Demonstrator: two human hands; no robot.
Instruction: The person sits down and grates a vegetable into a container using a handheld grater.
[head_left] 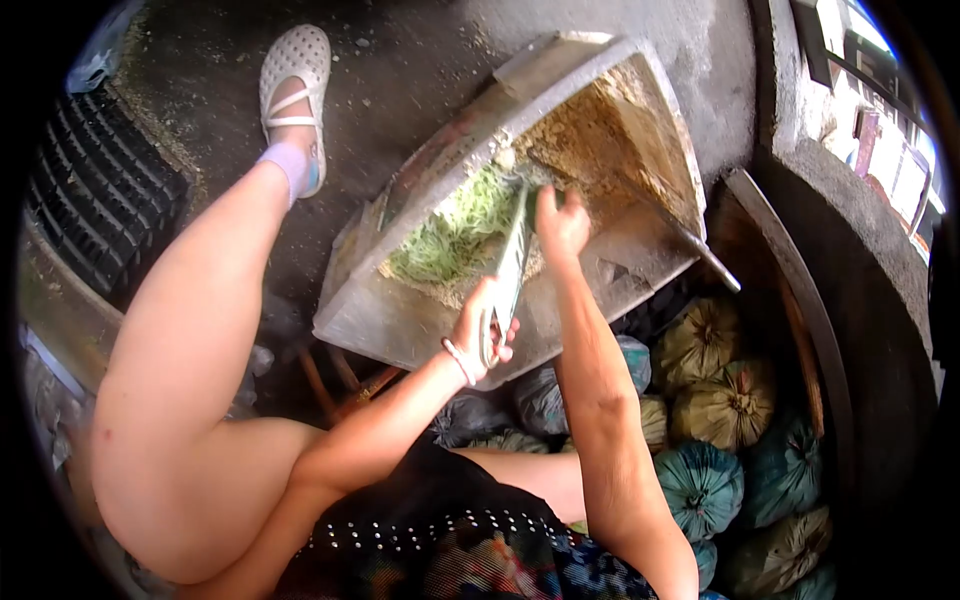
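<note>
My left hand is closed around the looped handle of a long, narrow, silvery tool, which looks like a hand grater. The tool points away from me over a grey metal trough. My right hand is beside the tool's far end, its fingers curled. A bit of green shows near its fingertips, but what it grips is hidden. Shredded pale green vegetable lies heaped in the trough's left part. Brown crumbly meal coats the inside at the far right.
A metal rod sticks out from the trough's right side. Several tied, filled bags are packed below and to the right. My bare leg stretches along the left to a pale clog. Black ridged material lies at far left, and a curved wall bounds the right.
</note>
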